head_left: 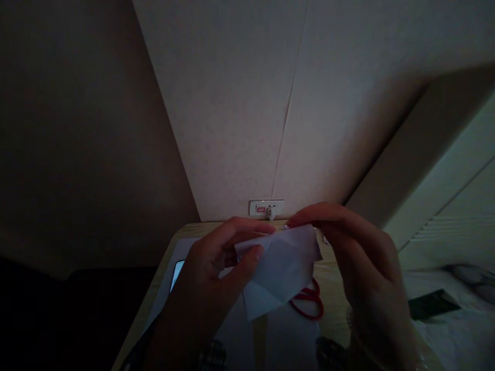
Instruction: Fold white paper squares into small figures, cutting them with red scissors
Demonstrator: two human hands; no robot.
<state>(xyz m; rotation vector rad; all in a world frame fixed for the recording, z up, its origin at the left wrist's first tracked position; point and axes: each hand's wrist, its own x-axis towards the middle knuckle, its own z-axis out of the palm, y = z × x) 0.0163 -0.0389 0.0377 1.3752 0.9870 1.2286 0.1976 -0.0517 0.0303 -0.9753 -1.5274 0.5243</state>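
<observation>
A creased piece of white paper (282, 268), folded with angled edges, is held up above the small table. My left hand (216, 268) grips its left side, with the thumb on the near face and the fingers behind the top edge. At the upper right corner of the paper, my right hand (359, 263) has its fingers bent and closed on the edge; the fingertips are partly hidden. Scissors with red handles (309, 301) lie below the paper, their blades out of sight. Beside my left hand shows the lit screen of a phone (177, 273), mostly covered.
White sheets (292, 340) lie on the wooden table (328, 278). Behind it, a wall outlet (266, 207) has a plug and a reddish switch. To the right, a dark green packet (433, 304) rests on a pale surface near a cabinet (444, 206). The room is dim.
</observation>
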